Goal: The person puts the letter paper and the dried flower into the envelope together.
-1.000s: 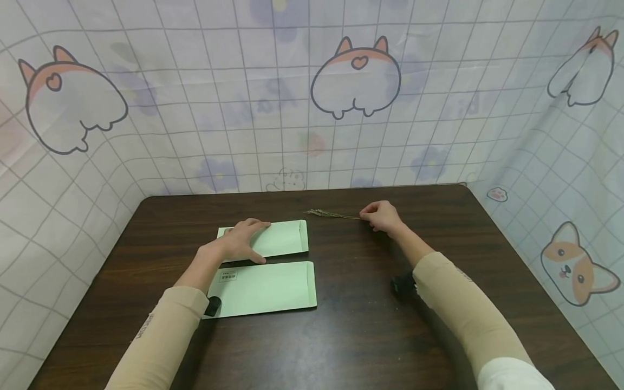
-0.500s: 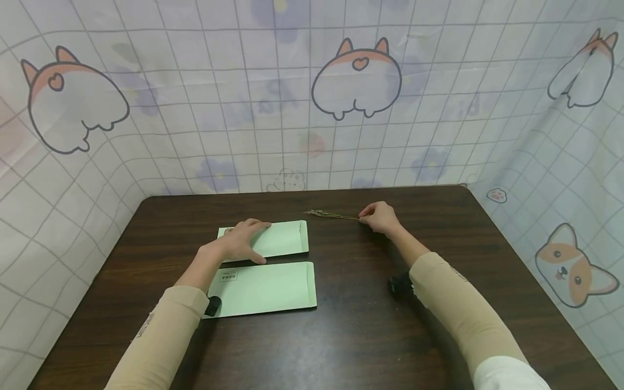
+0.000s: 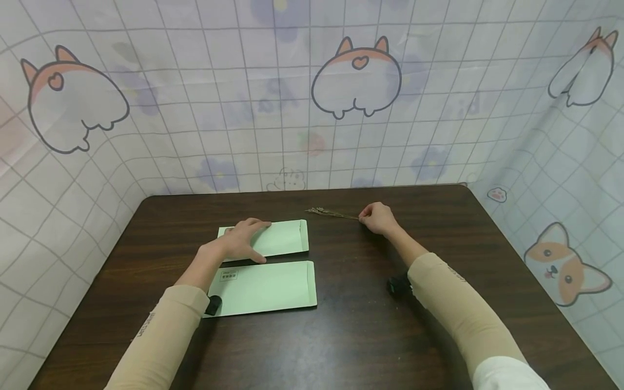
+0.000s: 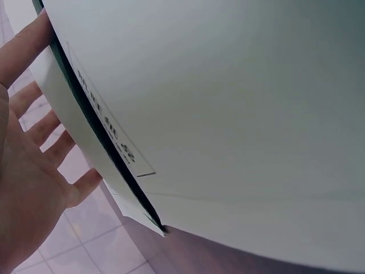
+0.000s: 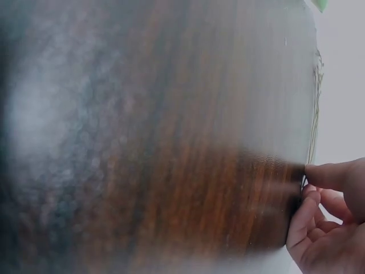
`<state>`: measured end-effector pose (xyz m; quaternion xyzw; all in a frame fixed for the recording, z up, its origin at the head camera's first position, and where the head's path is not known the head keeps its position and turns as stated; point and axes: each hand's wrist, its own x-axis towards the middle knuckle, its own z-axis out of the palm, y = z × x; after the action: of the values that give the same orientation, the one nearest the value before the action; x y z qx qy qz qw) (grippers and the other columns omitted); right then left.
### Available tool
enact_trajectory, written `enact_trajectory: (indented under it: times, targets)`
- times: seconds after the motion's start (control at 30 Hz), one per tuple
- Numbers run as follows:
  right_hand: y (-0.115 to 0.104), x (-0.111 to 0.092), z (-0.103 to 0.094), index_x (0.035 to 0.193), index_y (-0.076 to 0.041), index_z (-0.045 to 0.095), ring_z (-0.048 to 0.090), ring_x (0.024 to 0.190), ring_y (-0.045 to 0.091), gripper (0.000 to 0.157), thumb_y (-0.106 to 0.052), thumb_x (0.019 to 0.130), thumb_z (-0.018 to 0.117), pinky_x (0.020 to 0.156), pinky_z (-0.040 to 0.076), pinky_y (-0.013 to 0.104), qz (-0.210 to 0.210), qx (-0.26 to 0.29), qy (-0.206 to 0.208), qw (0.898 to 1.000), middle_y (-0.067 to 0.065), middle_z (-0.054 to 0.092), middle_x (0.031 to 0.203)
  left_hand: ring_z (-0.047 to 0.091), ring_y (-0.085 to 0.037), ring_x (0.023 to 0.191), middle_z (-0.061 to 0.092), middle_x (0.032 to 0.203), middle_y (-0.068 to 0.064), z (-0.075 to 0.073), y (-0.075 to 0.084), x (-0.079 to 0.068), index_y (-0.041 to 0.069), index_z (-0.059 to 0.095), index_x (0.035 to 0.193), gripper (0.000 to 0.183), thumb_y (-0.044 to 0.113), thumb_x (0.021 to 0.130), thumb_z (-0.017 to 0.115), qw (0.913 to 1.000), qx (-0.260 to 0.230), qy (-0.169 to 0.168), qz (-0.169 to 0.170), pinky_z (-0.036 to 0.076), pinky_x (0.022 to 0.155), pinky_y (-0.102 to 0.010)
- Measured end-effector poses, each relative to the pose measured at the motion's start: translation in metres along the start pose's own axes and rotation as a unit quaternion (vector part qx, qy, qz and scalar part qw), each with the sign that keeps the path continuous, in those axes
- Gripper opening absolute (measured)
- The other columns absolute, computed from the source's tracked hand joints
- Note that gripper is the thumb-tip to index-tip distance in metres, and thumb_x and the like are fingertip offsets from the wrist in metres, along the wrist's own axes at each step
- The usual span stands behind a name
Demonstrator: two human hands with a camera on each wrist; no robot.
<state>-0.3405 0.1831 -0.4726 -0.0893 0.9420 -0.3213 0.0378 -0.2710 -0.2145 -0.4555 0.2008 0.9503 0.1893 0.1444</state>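
Two pale green envelopes lie on the dark wooden table. My left hand (image 3: pixel 236 242) rests over the left part of the far envelope (image 3: pixel 283 238), its fingers spread and fairly straight. The near envelope (image 3: pixel 268 290) has a small printed box at its upper left; in the left wrist view this printed envelope (image 4: pixel 239 114) fills most of the picture beside the left hand (image 4: pixel 34 165). At the back of the table, my right hand (image 3: pixel 379 218) pinches the stem end of a thin dried grass sprig (image 3: pixel 331 213), its seed heads pointing left. The right wrist view shows the fingertips and thumb meeting at the sprig (image 5: pixel 315 114).
The brown table (image 3: pixel 351 336) stretches out around the envelopes. A white gridded curtain (image 3: pixel 273 135) with cartoon dogs hangs behind and along both sides. Black wrist cameras sit under both wrists, the right one (image 3: pixel 400 285) just above the table.
The right forearm has shifted slightly left, its fingers staying at the sprig's stem end. The sprig's seed heads have turned a little. The left hand and envelopes look the same.
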Motion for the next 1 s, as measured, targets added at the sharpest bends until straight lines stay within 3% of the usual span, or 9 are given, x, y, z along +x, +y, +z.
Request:
enact_trajectory:
  times: [0.3, 0.6, 1.0]
  targets:
    - [-0.002, -0.004, -0.003, 0.111, 0.004, 0.068, 0.062, 0.095, 0.031, 0.02, -0.012, 0.105, 0.058, 0.086, 0.05, 0.047, -0.009, -0.002, -0.031, 0.999, 0.016, 0.067, 0.106, 0.023, -0.047, 0.148, 0.026, 0.163, -0.021, 0.001, 0.002, -0.002, 0.014, 0.032, 0.162, 0.098, 0.037, 0.084, 0.086, 1.0, -0.002, 0.001, -0.003, 0.017, 0.106, -0.08]
    - [0.007, -0.004, -0.004, 0.108, 0.0, 0.069, 0.059, 0.093, 0.029, 0.016, -0.013, 0.105, 0.06, 0.085, 0.048, 0.046, -0.037, 0.024, -0.055, 0.998, 0.013, 0.066, 0.104, 0.024, -0.047, 0.148, 0.027, 0.163, -0.021, -0.001, 0.002, -0.003, 0.013, 0.032, 0.162, 0.097, 0.036, 0.085, 0.086, 1.0, 0.0, 0.0, -0.002, 0.018, 0.106, -0.08]
    - [0.013, -0.008, -0.01, 0.116, -0.001, 0.073, 0.061, 0.112, 0.035, 0.02, -0.011, 0.105, 0.06, 0.093, 0.049, 0.049, -0.061, 0.055, -0.076, 0.994, 0.016, 0.068, 0.117, 0.022, -0.048, 0.148, 0.025, 0.163, -0.021, -0.001, 0.001, -0.001, 0.014, 0.032, 0.163, 0.098, 0.037, 0.084, 0.086, 1.0, -0.001, -0.003, -0.003, 0.016, 0.106, -0.081]
